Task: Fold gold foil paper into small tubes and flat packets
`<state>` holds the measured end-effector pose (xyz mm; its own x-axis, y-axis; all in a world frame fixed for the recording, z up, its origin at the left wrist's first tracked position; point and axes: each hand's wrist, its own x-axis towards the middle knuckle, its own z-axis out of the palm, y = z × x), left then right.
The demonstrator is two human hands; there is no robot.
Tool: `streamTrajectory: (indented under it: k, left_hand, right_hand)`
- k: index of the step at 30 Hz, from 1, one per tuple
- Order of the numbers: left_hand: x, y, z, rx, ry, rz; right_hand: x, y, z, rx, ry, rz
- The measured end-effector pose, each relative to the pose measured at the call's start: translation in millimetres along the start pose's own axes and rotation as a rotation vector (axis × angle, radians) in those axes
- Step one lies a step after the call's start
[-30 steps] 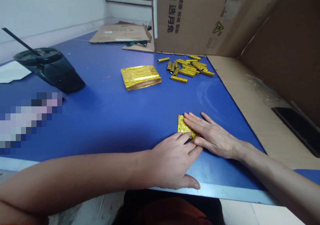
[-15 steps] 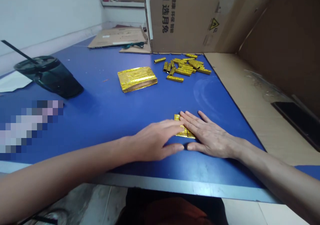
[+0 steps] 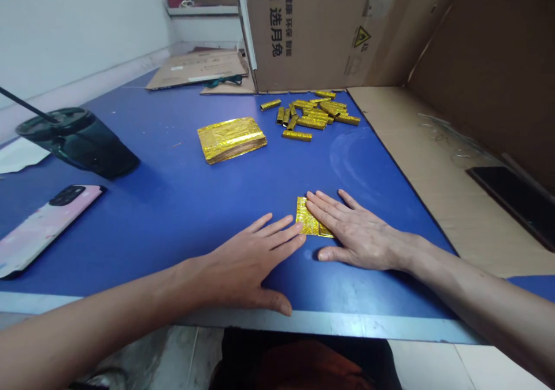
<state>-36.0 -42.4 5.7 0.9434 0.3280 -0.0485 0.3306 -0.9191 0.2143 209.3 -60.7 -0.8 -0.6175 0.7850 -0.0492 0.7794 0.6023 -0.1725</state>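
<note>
A small sheet of gold foil paper [image 3: 307, 221] lies on the blue tabletop in front of me, its right part hidden under my fingers. My right hand [image 3: 358, 231] rests flat on it with fingers stretched out. My left hand [image 3: 255, 258] is spread open, its fingertips at the sheet's lower left edge. Beyond the hands sits a stack of gold foil paper [image 3: 232, 138]. Farther back and right is a loose pile of small folded gold pieces [image 3: 318, 115], several of them hollow at the end.
At the left stand a dark tumbler [image 3: 82, 141] with a straw and a phone in a pink and white case [image 3: 52, 222]. A large cardboard box [image 3: 321, 32] rises behind the pile. Flat cardboard [image 3: 195, 68] lies at the back left; a dark phone-like slab [image 3: 511, 205] is at the right.
My left hand has drawn back left and toward me, and its fingers have spread, uncovering more of the gold sheet. The right hand stays flat on it. The view has shifted slightly.
</note>
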Motion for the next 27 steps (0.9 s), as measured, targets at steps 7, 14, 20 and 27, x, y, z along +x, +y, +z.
streamTrajectory:
  k: [7, 14, 20, 27]
  left_hand:
    - [31, 8, -5.8, 0.083, 0.143, 0.013]
    - [43, 13, 5.3, 0.139, 0.174, 0.053]
    - [41, 23, 6.9, 0.082, 0.135, 0.031]
    - [38, 25, 9.6, 0.001, 0.122, -0.003]
  right_hand:
    - [1, -3, -2, 0.023, -0.033, 0.013]
    - [2, -3, -2, 0.073, -0.028, -0.003]
    - [2, 1, -1, 0.109, -0.022, -0.009]
    - [-1, -13, -14, 0.222, -0.021, -0.062]
